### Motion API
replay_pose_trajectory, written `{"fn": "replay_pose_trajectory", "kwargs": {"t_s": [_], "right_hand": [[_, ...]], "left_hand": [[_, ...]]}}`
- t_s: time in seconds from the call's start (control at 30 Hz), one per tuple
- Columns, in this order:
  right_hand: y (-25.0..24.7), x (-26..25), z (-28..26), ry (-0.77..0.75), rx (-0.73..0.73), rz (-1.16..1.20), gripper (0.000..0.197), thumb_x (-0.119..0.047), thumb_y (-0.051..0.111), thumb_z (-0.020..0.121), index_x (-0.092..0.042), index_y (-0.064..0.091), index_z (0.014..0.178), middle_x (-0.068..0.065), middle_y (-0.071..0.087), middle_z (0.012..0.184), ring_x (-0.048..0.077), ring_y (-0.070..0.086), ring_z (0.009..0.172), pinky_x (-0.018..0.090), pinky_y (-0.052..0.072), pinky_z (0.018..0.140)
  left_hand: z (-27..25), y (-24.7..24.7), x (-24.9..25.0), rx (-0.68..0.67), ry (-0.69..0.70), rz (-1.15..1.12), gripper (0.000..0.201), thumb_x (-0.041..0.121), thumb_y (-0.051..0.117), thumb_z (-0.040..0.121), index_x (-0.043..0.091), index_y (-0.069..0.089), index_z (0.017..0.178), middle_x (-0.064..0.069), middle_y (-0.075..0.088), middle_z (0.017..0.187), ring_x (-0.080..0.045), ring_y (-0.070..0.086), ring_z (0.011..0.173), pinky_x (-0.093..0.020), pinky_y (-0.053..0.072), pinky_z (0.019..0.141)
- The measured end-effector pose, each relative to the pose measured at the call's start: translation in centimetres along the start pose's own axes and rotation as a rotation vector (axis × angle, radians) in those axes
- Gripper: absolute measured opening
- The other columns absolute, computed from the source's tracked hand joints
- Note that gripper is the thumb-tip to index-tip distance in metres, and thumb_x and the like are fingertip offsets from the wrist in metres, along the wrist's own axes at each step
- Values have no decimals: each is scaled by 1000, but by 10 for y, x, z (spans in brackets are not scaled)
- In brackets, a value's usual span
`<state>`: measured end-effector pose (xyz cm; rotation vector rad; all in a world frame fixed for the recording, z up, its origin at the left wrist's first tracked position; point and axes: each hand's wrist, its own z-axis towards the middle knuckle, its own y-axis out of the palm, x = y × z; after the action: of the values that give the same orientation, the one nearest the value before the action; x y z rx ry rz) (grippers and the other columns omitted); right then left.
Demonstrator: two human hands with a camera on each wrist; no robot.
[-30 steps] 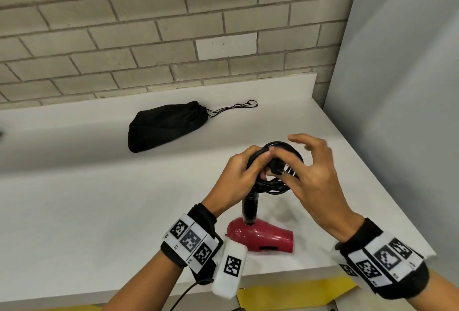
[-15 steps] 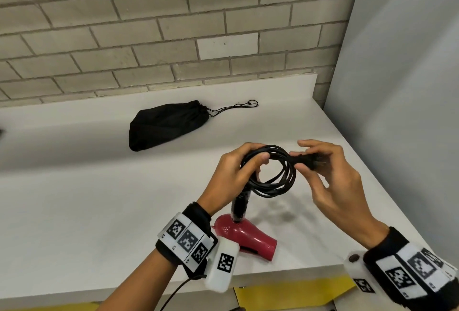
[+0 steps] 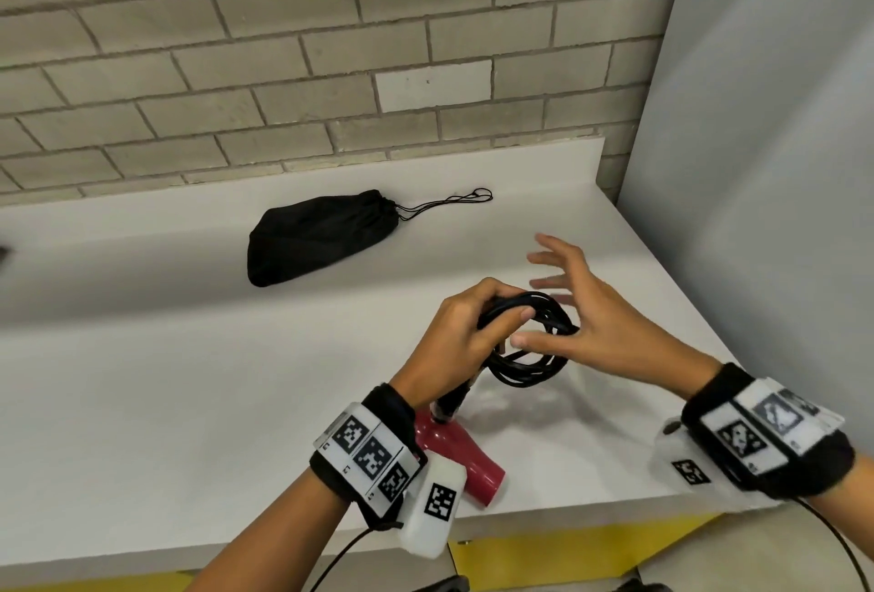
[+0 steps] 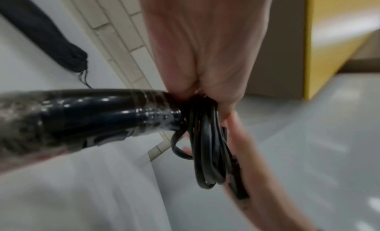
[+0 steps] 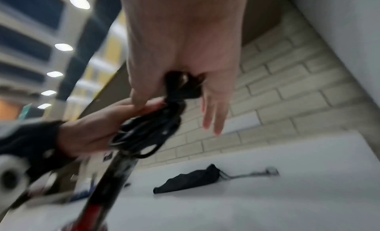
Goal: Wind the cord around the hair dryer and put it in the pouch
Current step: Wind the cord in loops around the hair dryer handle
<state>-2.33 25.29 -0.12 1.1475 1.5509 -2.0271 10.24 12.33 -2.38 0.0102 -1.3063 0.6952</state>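
The red hair dryer [image 3: 456, 456] hangs nozzle-down just above the white counter [image 3: 142, 402], its black handle [image 4: 102, 114] pointing up. My left hand [image 3: 501, 314] grips the top of the handle together with the coiled black cord [image 3: 529, 369]. My right hand [image 3: 563, 303] is at the coil's right side with its fingers spread straight. Its thumb reaches into the loop and pins the plug [image 5: 180, 86] against the palm. The black drawstring pouch [image 3: 317, 236] lies flat at the back of the counter, apart from both hands, its mouth pointing right.
The pouch's drawstring [image 3: 449, 203] trails to the right along the counter. A brick wall [image 3: 284, 71] backs the counter and a grey panel [image 3: 756, 213] closes its right side. The counter's front edge runs just under my wrists.
My right hand, which pinched the plug out to the right of the coil, has come back to the coil and spread its fingers. The dryer has swung slightly left under my left hand.
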Motion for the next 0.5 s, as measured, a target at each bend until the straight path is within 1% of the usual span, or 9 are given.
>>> {"fn": "replay_pose_trajectory", "kwargs": {"t_s": [0.03,0.07,0.13,0.17,0.2,0.27,0.33,0.4,0.5], "right_hand": [[-1,4,2,62,-93,152,100,-44,78,70,-36,13,145,-16,44,138,-1,50,121,22,44,101],[-1,7,3,103,-187,288,94,-34,79,71,-31,21,145,-12,52,134,3,54,120,24,45,102],[4,11,2,154,-319,533,59,-16,73,79,-20,48,132,1,66,122,16,61,116,30,49,99],[7,10,3,177,-337,626,45,-12,71,80,-17,58,123,8,68,117,21,63,112,33,50,96],[10,10,4,191,-336,689,38,-9,70,80,-16,62,117,13,68,115,25,65,110,35,50,95],[15,12,7,184,-293,707,36,-5,70,78,-12,65,113,21,66,115,30,64,110,41,48,97],[17,13,11,172,-220,692,35,-1,70,79,-11,65,112,22,66,115,31,64,110,44,46,99],[19,15,13,169,-161,712,36,-2,68,80,-12,65,115,18,68,114,29,64,110,43,46,99],[17,19,16,158,-150,780,42,-15,66,79,-16,62,122,11,69,117,24,65,111,34,51,94]], "left_hand": [[0,0,1,-16,-29,-63,18,19,62,91,8,62,104,4,67,80,-16,61,66,-28,49,64],[0,-1,3,-33,-53,-130,17,17,63,90,8,62,104,5,67,80,-14,61,67,-26,48,67],[0,-2,6,-63,-88,-251,15,11,64,88,5,62,102,2,69,90,-12,66,82,-23,48,77],[1,-4,7,-74,-97,-290,14,9,64,88,3,62,101,1,69,94,-12,66,90,-22,48,81],[2,-6,8,-87,-107,-312,14,8,63,88,2,62,101,0,69,96,-12,66,94,-21,48,83],[3,-8,7,-96,-118,-312,15,8,63,88,2,61,102,-3,66,102,-12,63,100,-22,46,87],[4,-9,4,-63,-129,-247,19,11,65,87,7,63,106,-6,57,117,-9,57,111,-24,43,95],[6,-5,3,-20,-134,-189,29,16,67,86,16,62,114,-3,45,128,-1,48,119,-18,40,97],[6,-1,5,20,-128,-181,55,29,72,82,36,46,130,5,34,135,1,35,128,-14,38,98]]}}
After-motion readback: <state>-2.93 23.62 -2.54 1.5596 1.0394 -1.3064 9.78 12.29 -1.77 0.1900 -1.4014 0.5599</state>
